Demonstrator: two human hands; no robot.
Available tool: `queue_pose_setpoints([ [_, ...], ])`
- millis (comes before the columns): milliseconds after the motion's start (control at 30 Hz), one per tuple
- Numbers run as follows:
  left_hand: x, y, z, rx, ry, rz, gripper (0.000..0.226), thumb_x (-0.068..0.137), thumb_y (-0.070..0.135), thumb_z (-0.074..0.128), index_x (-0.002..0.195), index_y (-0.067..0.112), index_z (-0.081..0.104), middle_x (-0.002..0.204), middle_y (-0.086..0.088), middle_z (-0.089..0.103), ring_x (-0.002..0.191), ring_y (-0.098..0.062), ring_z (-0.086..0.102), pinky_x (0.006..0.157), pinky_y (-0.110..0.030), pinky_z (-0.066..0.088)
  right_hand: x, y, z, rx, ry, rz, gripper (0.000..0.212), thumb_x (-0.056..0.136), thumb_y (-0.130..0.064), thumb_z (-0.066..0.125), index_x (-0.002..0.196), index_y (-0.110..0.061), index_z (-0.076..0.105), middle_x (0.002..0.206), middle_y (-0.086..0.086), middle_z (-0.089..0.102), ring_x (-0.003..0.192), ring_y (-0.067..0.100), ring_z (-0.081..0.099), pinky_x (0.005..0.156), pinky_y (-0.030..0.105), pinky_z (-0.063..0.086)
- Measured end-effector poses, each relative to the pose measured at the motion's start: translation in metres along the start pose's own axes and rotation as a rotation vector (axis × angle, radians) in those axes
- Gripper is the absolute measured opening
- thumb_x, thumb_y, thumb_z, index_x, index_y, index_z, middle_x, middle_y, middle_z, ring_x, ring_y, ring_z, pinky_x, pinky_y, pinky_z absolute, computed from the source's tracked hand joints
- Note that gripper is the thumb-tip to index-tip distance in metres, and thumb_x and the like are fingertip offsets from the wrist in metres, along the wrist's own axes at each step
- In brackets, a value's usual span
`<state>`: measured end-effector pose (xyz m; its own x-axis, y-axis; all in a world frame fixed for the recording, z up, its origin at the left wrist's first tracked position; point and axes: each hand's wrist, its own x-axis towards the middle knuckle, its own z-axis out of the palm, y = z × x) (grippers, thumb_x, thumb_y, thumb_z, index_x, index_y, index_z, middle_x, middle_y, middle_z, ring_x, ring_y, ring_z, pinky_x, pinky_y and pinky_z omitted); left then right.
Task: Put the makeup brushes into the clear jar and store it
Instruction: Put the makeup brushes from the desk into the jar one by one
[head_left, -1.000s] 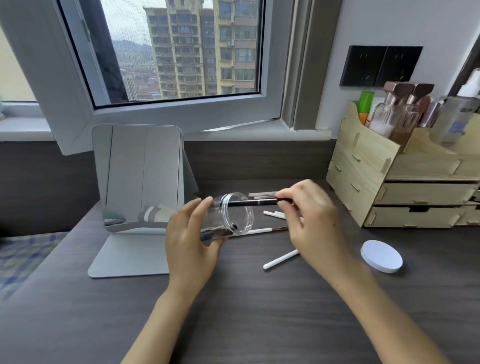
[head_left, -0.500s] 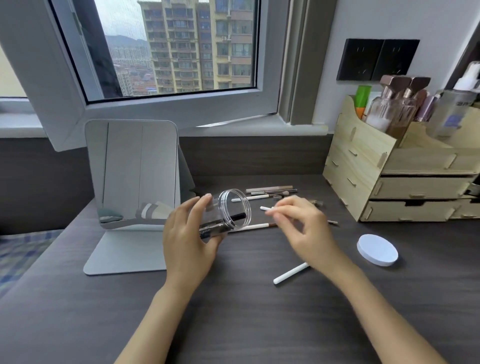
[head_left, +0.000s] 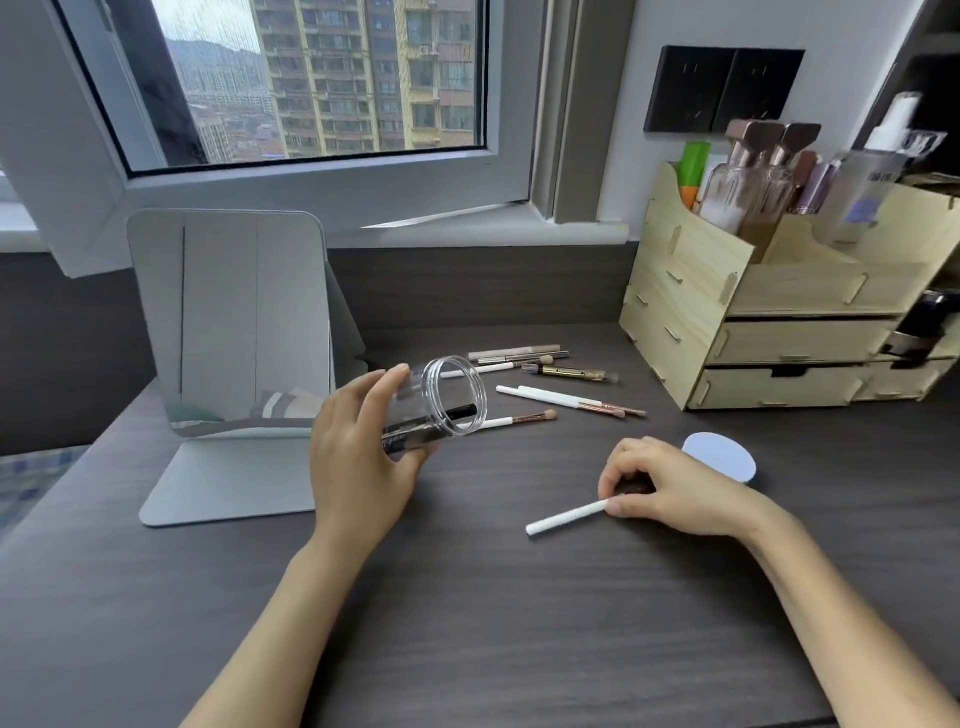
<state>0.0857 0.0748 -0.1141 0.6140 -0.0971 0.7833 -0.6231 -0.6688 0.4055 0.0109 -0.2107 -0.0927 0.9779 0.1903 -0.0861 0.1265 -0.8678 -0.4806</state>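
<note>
My left hand (head_left: 358, 457) grips the clear jar (head_left: 439, 405), tilted with its mouth toward the right; a black-handled brush (head_left: 460, 412) lies inside it. On the dark desk near the front, my right hand (head_left: 670, 491) pinches one end of a white-handled brush (head_left: 566, 518). Several more makeup brushes (head_left: 558, 397) lie scattered on the desk behind the jar, white and rose-gold ones and a dark gold one (head_left: 569, 372). The jar's white round lid (head_left: 719, 457) lies flat just behind my right hand.
A standing mirror (head_left: 234, 322) on a flat base is at the left. A wooden drawer organiser (head_left: 769, 312) holding bottles stands at the right against the wall. A window with an inward-opened sash is behind the desk.
My right hand dropped the black brush into the jar, then moved back toward me and right, and closed on the white-handled brush lying at the front. The jar stays tilted in my left hand.
</note>
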Motion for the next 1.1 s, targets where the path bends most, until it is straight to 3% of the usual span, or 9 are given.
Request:
queue_pose_setpoints([
  [133, 0.0, 0.001, -0.001, -0.002, 0.004, 0.003, 0.074, 0.056, 0.012, 0.087, 0.122, 0.011, 0.055, 0.118, -0.009, 0.06, 0.109, -0.022, 0.049, 0.092, -0.035, 0.039, 0.004, -0.008, 0.003, 0.042, 0.135, 0.004, 0.019, 0.089, -0.024, 0.058, 0.076, -0.038, 0.056, 0.083, -0.012, 0.06, 0.079, 0.008, 0.052, 0.073, 0.024, 0.044],
  [267, 0.0, 0.003, -0.003, -0.026, 0.004, -0.009, 0.073, 0.057, 0.01, 0.086, 0.123, 0.011, 0.054, 0.12, -0.009, 0.059, 0.11, -0.02, 0.048, 0.093, -0.022, 0.033, -0.007, -0.034, -0.009, 0.513, 0.618, -0.05, 0.017, 0.085, -0.019, 0.064, 0.076, -0.032, 0.068, 0.06, -0.01, 0.065, 0.055, 0.002, 0.051, 0.055, 0.015, 0.041],
  [333, 0.0, 0.003, -0.003, -0.044, 0.007, -0.013, 0.075, 0.057, 0.009, 0.086, 0.124, 0.013, 0.052, 0.122, -0.008, 0.058, 0.112, -0.02, 0.048, 0.094, -0.014, 0.03, -0.016, -0.055, -0.016, 0.634, 0.729, -0.101, 0.009, 0.081, -0.025, 0.065, 0.078, -0.03, 0.072, 0.061, -0.018, 0.068, 0.057, -0.003, 0.056, 0.055, 0.007, 0.04],
  [400, 0.0, 0.005, -0.002, -0.07, 0.006, -0.007, 0.076, 0.058, 0.007, 0.086, 0.125, 0.015, 0.05, 0.125, -0.006, 0.057, 0.116, -0.019, 0.047, 0.097, -0.012, 0.029, -0.019, -0.077, -0.018, 0.562, 0.717, -0.172, 0.013, 0.081, -0.033, 0.063, 0.083, -0.027, 0.074, 0.069, -0.016, 0.071, 0.063, -0.004, 0.058, 0.057, 0.008, 0.04],
  [467, 0.0, 0.006, -0.002, -0.094, -0.005, 0.019, 0.077, 0.059, 0.007, 0.086, 0.125, 0.016, 0.048, 0.128, -0.005, 0.056, 0.122, -0.019, 0.044, 0.1, -0.023, 0.034, -0.016, -0.095, -0.016, 0.327, 0.667, -0.237, 0.022, 0.089, -0.034, 0.055, 0.093, -0.022, 0.073, 0.073, -0.009, 0.069, 0.066, -0.001, 0.055, 0.057, 0.012, 0.038],
  [600, -0.001, 0.007, -0.002, -0.136, -0.034, 0.054, 0.077, 0.061, 0.007, 0.084, 0.126, 0.02, 0.044, 0.129, -0.003, 0.052, 0.125, -0.019, 0.043, 0.1, -0.035, 0.037, 0.006, -0.121, -0.001, -0.009, 0.55, -0.359, 0.033, 0.089, -0.015, 0.042, 0.114, -0.009, 0.062, 0.091, 0.006, 0.061, 0.082, 0.017, 0.056, 0.073, 0.026, 0.041],
  [733, -0.002, 0.007, -0.004, -0.16, -0.043, 0.046, 0.078, 0.061, 0.007, 0.084, 0.127, 0.019, 0.044, 0.13, 0.002, 0.047, 0.125, -0.018, 0.042, 0.1, -0.028, 0.036, 0.023, -0.136, 0.014, 0.093, 0.645, -0.351, 0.009, 0.083, -0.009, 0.059, 0.092, -0.005, 0.06, 0.083, 0.008, 0.068, 0.076, 0.023, 0.063, 0.069, 0.034, 0.048],
  [867, -0.001, 0.008, -0.005, -0.16, -0.042, 0.034, 0.078, 0.063, 0.009, 0.083, 0.127, 0.023, 0.041, 0.128, 0.004, 0.047, 0.122, -0.017, 0.043, 0.098, -0.024, 0.036, 0.035, -0.14, 0.022, 0.24, 0.713, -0.337, 0.015, 0.075, -0.022, 0.072, 0.071, -0.009, 0.067, 0.064, 0.003, 0.068, 0.064, 0.012, 0.055, 0.057, 0.021, 0.042],
  [1100, -0.001, 0.007, -0.004, -0.195, -0.018, -0.023, 0.068, 0.067, 0.021, 0.075, 0.127, 0.025, 0.043, 0.126, 0.006, 0.05, 0.119, -0.014, 0.045, 0.097, -0.008, 0.029, 0.037, -0.132, 0.033, -0.052, 0.67, -0.442, 0.042, 0.093, -0.038, 0.039, 0.081, -0.015, 0.072, 0.074, 0.002, 0.061, 0.072, 0.022, 0.047, 0.066, 0.035, 0.04],
])
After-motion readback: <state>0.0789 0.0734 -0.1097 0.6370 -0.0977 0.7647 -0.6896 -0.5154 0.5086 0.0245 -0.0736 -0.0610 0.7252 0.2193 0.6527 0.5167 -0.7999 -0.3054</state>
